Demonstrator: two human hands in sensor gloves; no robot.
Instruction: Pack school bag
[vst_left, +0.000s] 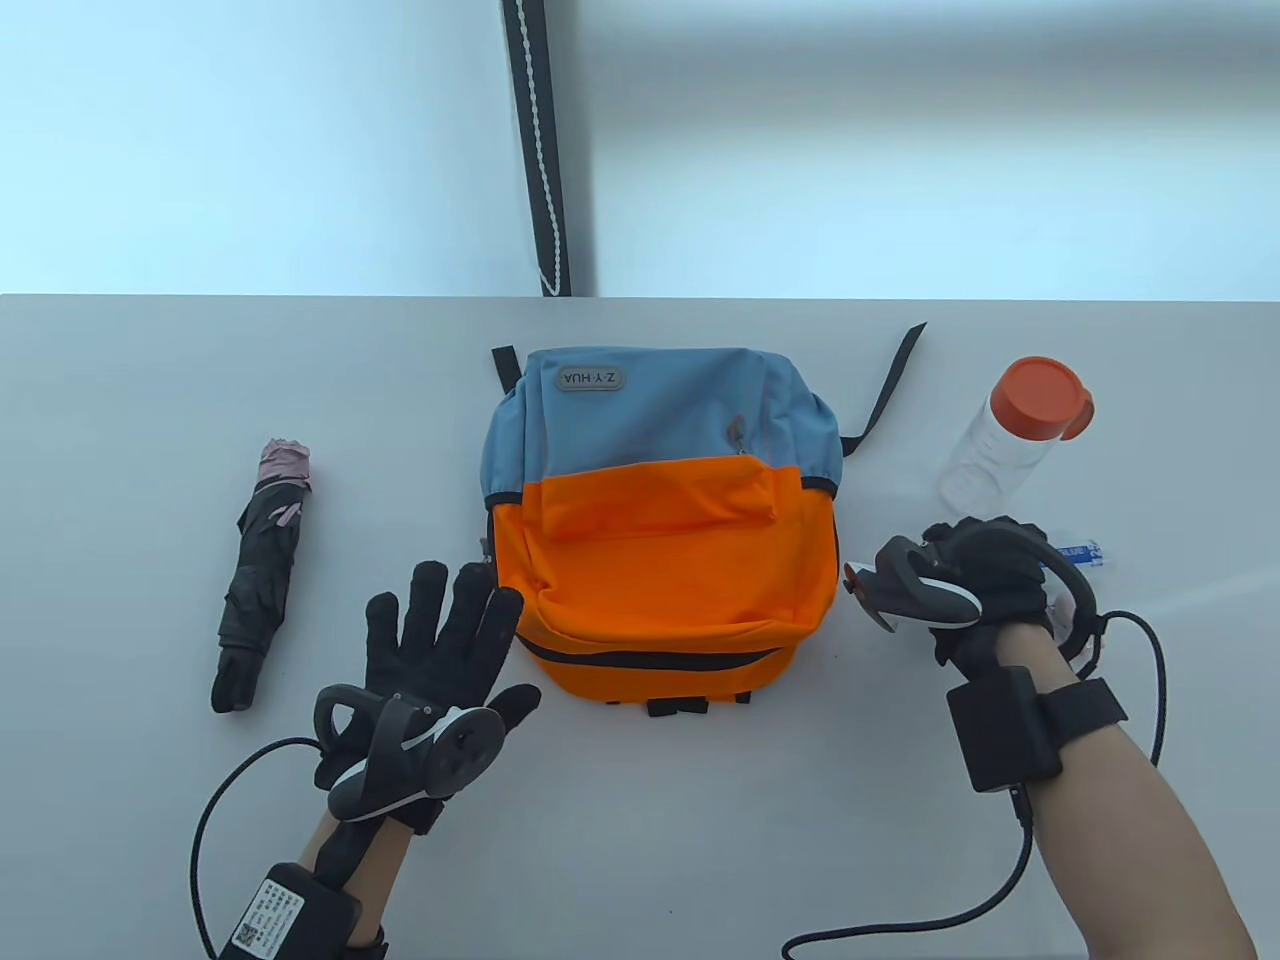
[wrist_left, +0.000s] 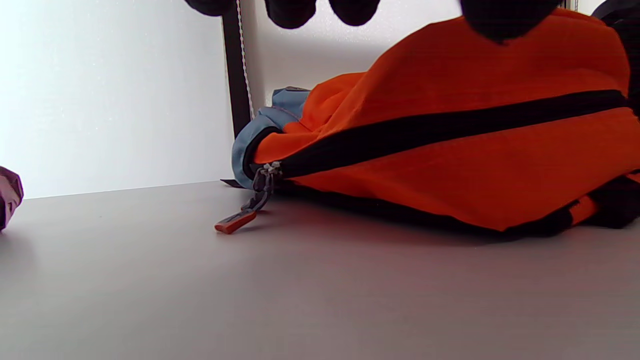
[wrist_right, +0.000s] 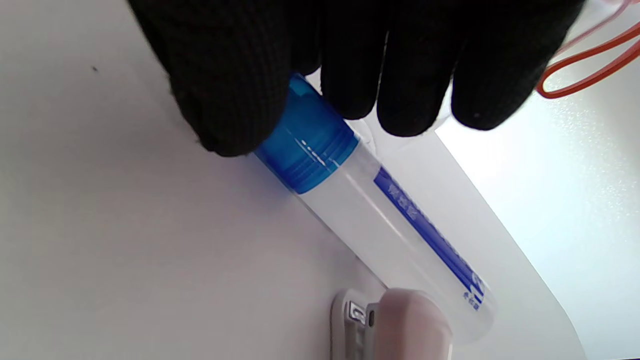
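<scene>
Grey-white matte table (vst_left: 150, 420) fills lower part of table view, far edge straight across. Behind it plain white wall (vst_left: 250, 140), slight bluish cast, brighter toward upper left. Black vertical strip (vst_left: 538, 150) runs down wall to table edge near centre, white beaded cord (vst_left: 545, 180) hanging along it. Light soft, even; faint shadows on tabletop. Small dark speck on table in right wrist view.
</scene>
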